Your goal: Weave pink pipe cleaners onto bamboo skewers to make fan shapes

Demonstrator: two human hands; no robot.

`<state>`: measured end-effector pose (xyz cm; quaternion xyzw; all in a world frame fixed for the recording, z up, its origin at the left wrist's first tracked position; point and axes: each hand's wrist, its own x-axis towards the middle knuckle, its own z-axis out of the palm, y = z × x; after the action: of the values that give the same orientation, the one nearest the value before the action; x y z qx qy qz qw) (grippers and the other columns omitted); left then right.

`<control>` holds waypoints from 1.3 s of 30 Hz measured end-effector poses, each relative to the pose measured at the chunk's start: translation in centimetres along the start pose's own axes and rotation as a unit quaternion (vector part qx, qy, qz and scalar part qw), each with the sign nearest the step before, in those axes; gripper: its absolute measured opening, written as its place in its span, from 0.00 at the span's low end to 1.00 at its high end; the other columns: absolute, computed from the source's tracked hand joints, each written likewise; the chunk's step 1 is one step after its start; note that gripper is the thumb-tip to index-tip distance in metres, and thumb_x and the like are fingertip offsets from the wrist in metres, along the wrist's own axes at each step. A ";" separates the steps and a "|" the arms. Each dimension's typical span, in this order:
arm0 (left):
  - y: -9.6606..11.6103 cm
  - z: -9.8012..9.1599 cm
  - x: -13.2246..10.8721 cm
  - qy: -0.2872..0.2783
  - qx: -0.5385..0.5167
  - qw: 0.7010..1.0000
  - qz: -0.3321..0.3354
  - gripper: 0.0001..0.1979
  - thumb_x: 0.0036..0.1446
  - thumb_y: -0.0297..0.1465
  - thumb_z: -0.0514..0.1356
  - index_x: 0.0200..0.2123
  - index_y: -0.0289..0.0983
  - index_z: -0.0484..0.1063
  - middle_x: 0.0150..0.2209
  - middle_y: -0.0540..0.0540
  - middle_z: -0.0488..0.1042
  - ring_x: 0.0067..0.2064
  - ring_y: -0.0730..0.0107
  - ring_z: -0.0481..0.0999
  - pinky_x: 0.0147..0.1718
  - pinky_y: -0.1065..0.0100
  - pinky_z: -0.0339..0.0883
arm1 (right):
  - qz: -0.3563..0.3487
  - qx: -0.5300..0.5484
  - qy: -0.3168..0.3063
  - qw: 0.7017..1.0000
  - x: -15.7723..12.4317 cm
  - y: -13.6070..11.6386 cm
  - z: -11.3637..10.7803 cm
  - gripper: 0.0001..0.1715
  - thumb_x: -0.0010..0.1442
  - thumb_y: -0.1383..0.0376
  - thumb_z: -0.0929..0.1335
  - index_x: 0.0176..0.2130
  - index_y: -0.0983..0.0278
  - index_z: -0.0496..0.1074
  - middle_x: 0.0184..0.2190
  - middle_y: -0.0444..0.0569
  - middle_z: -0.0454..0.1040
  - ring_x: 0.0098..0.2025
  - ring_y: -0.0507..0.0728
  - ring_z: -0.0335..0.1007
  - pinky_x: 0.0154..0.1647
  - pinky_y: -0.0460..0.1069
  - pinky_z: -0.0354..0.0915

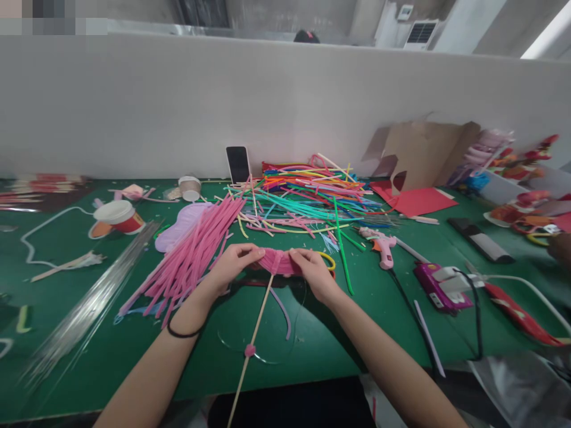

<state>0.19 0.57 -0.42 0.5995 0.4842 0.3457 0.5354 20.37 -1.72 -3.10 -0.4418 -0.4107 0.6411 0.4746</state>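
Between my two hands is a pink fan-shaped pipe-cleaner piece, its ends pinched in my fingers. My left hand grips the left end, and my right hand grips the right end. From the middle of the piece a thin wooden stick slants down toward me, with a small pink ball partway along it. A thin clear loop curves out beside the ball. Under the stick, a curved lilac pipe cleaner lies on the green table. Yellow-handled scissors are partly hidden behind my right hand.
Pink pipe cleaners lie left, near a bundle of thin wires and a paper cup. A multicoloured pipe-cleaner heap and a phone are at the back. Right are a pink glue gun and a purple power strip.
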 end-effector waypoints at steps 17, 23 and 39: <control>0.0 0.2 0.0 -0.031 -0.011 0.999 0.000 0.16 0.52 0.43 0.66 0.35 0.35 0.77 0.30 0.49 0.75 0.32 0.70 0.71 0.34 0.69 0.65 | -0.059 -0.111 0.017 0.992 0.2 0.4 0.0 0.15 0.53 0.54 0.70 0.30 0.64 0.71 0.23 0.42 0.69 0.23 0.50 0.66 0.26 0.47 0.68; -0.6 0.1 0.1 -0.064 0.032 0.997 0.010 0.15 0.53 0.42 0.66 0.32 0.34 0.78 0.28 0.49 0.74 0.31 0.71 0.69 0.31 0.71 0.61 | -0.059 -0.162 -0.034 0.984 0.4 0.7 -0.2 0.17 0.56 0.53 0.70 0.35 0.65 0.75 0.26 0.44 0.73 0.24 0.52 0.69 0.26 0.47 0.67; -2.0 -1.5 1.3 0.145 -0.082 0.986 0.008 0.14 0.47 0.41 0.67 0.32 0.36 0.77 0.32 0.48 0.77 0.34 0.67 0.74 0.32 0.69 0.67 | -0.042 -0.059 0.005 0.997 0.3 0.5 -0.4 0.26 0.53 0.56 0.72 0.49 0.62 0.66 0.34 0.47 0.78 0.29 0.51 0.75 0.26 0.45 0.70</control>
<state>-1.29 2.16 -2.20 0.5009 0.5220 0.4718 0.5040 20.58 -1.48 -3.69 -0.4547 -0.4637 0.5925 0.4766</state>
